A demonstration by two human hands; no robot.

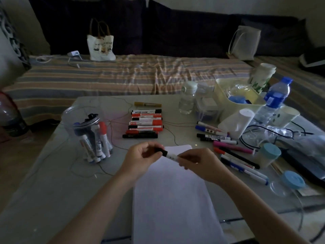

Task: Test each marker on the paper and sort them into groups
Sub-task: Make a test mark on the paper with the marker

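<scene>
Nearest the viewer, a sheet of white paper (173,196) runs from the bottom edge of the frame up the middle of the grey bench (44,187), with bare bench surface to its left and a narrower strip to its right. Over the paper's far end both hands hold one black-capped marker (168,154) level: the left hand (140,160) has its fingers curled round the black cap end, and the right hand (202,164) has its fingers clamped on the white barrel. Whether the cap is seated or partly off cannot be told in the dim light. Left of the hands stands a clear plastic jar (88,132), open-topped, holding a bunch of markers with red, blue and black caps standing on end. Beyond the hands a row of red and black markers (145,123) lies side by side, and a single yellow marker (147,104) lies apart just past them. To the right, a loose group of slimmer pens (230,150) fans out toward the bench edge, near two blue-lidded tubs (270,153). Farther right a cream bin (235,95) holds crumpled plastic and something blue, hard to identify, flanked by clear bottles (187,97) and a blue-labelled water bottle (274,97). Behind lies a striped bed (105,76) carrying a tote bag (101,44).
</scene>
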